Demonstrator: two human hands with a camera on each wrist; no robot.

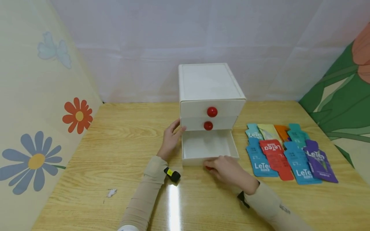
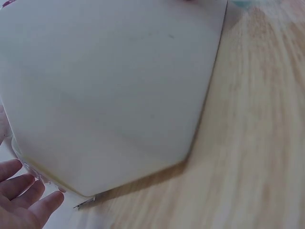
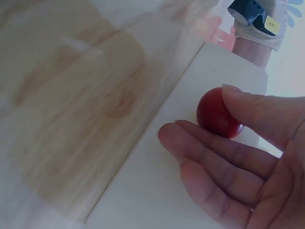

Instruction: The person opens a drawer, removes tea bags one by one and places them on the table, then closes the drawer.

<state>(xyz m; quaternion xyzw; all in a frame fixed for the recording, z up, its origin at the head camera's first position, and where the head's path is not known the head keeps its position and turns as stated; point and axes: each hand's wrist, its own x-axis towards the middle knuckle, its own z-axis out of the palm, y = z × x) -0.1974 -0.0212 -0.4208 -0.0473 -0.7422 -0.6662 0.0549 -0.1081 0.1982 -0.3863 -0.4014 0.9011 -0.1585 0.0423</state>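
Observation:
A white drawer cabinet (image 1: 208, 81) stands on the table, its bottom drawer (image 1: 193, 162) pulled out with a bare inside. Two upper drawers are closed, each bearing a red knob (image 1: 212, 112). My right hand (image 1: 226, 169) pinches the bottom drawer's round red knob (image 3: 214, 112) between thumb and fingers, as the right wrist view shows. On the cabinet's left side, my left hand (image 1: 170, 139) rests with its thumb near the front edge. Loosely extended fingers (image 2: 46, 204) lie along that side in the left wrist view.
Right of the cabinet lie several flat, overlapping pouches marked LeTea, among them a red pouch (image 1: 276, 157), a blue pouch (image 1: 300, 163) and a purple pouch (image 1: 319, 162). A worn patch (image 1: 111, 192) marks the wooden table (image 1: 130, 128). Behind hangs a white cloth (image 1: 138, 57).

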